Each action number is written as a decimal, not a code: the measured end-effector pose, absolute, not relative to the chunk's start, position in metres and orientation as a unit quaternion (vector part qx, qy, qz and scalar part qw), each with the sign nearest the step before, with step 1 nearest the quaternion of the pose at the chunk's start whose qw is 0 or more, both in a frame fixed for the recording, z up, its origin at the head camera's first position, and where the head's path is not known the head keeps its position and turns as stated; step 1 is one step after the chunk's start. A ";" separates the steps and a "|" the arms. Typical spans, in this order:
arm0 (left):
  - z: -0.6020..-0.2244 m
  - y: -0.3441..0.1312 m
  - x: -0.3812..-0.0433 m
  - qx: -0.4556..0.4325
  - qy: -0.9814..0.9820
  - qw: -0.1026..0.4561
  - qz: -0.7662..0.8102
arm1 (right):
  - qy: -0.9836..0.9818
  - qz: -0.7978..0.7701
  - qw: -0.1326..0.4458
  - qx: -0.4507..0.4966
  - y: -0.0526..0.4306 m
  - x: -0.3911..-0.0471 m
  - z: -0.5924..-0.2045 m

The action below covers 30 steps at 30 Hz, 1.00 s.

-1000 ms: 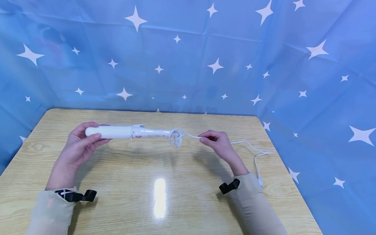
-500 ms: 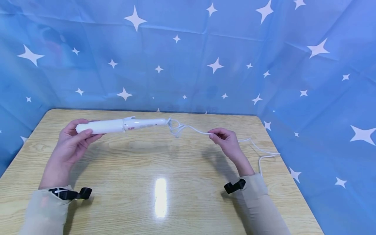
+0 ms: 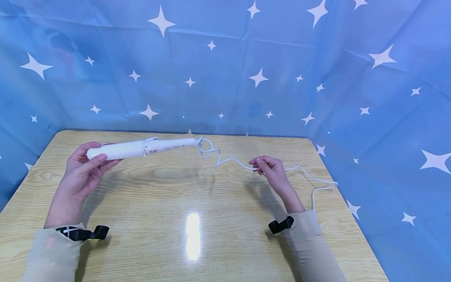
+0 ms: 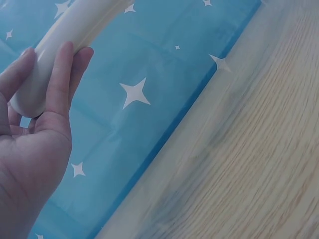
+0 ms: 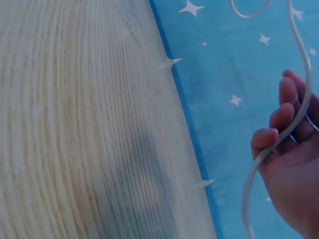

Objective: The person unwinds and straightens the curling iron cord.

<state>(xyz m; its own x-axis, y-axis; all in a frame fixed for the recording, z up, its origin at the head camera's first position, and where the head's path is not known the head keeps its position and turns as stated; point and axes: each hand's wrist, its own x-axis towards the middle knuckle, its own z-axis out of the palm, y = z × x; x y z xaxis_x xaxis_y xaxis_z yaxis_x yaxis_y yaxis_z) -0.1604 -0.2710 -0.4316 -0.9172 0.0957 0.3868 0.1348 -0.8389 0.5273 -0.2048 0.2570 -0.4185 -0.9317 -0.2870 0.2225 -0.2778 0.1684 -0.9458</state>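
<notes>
My left hand (image 3: pixel 82 172) grips a white hair curling iron (image 3: pixel 119 149) by its thick rounded end, thumb on the near side. The iron is held above the table, its slim handle end pointing right and slightly up. In the left wrist view, fingers (image 4: pixel 59 82) wrap the white barrel (image 4: pixel 75 30). From the handle a white power cord (image 3: pixel 232 159) runs right in loose kinks and a loop. My right hand (image 3: pixel 273 172) holds the cord between thumb and fingers; in the right wrist view the cord (image 5: pixel 302 55) crosses the curled fingers.
Beyond my right hand the cord trails to the right edge of the wooden table (image 3: pixel 151 219) and bends back under the right sleeve (image 3: pixel 313 243). A blue star-printed cloth (image 3: pixel 225 58) stands behind the table. Black wrist cameras sit on both arms.
Both hands have drawn apart, the left leftward with the curling iron, the right rightward along the cord. The bunched loops near the handle have loosened and stretched out. The handle end has risen.
</notes>
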 end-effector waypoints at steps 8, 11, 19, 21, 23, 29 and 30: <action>-0.432 -0.269 -0.161 -0.199 -0.295 0.016 -0.935 | 0.758 -0.607 -0.008 -0.239 0.254 -0.205 -0.422; -0.433 -0.269 -0.161 -0.200 -0.298 0.012 -0.933 | 0.758 -0.599 -0.003 -0.257 0.250 -0.204 -0.424; -0.435 -0.268 -0.160 -0.204 -0.301 0.004 -0.932 | 0.777 -0.572 0.023 -0.260 0.232 -0.203 -0.425; -0.434 -0.267 -0.160 -0.201 -0.305 0.006 -0.931 | 0.786 -0.559 0.026 -0.262 0.228 -0.202 -0.423; -0.434 -0.267 -0.160 -0.198 -0.306 0.006 -0.931 | 0.794 -0.547 0.028 -0.265 0.224 -0.201 -0.420; -0.433 -0.265 -0.159 -0.192 -0.319 0.014 -0.928 | 0.803 -0.524 0.029 -0.284 0.213 -0.195 -0.408; -0.433 -0.265 -0.159 -0.192 -0.320 0.014 -0.928 | 0.803 -0.521 0.030 -0.288 0.211 -0.194 -0.405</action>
